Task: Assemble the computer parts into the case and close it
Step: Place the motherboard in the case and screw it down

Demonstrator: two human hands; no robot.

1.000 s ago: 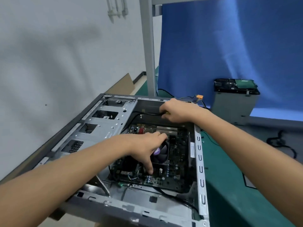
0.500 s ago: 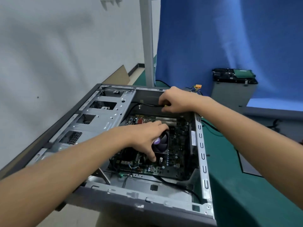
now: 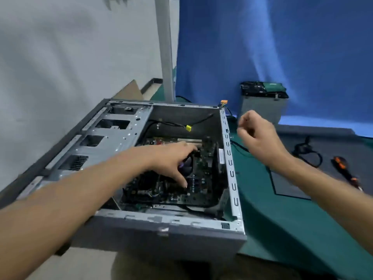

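Case: the open PC case [image 3: 230, 164] lies on its side along the left edge of the worktop [image 3: 272, 219], open face up, long axis running from near edge to far.
Motherboard [image 3: 201, 178]: seated flat on the case floor, side panel not on.
Left hand [image 3: 171, 158]: inside the case, fingers spread, index tip touching the board just beside the CPU fan [image 3: 186, 166].
Right hand [image 3: 256, 134]: raised outside the right rim, fingers curled in; I cannot tell whether it pinches anything small.
Key relation: the drive cage [image 3: 262, 110] carrying the hard drive [image 3: 262, 88] stands near the far edge, straight beyond the right hand, so I judge that hand the nearer one.
Loose end: a yellow connector [image 3: 188, 128] hangs unplugged by the far wall.
Tool: screwdriver [image 3: 343, 168] near the right edge.
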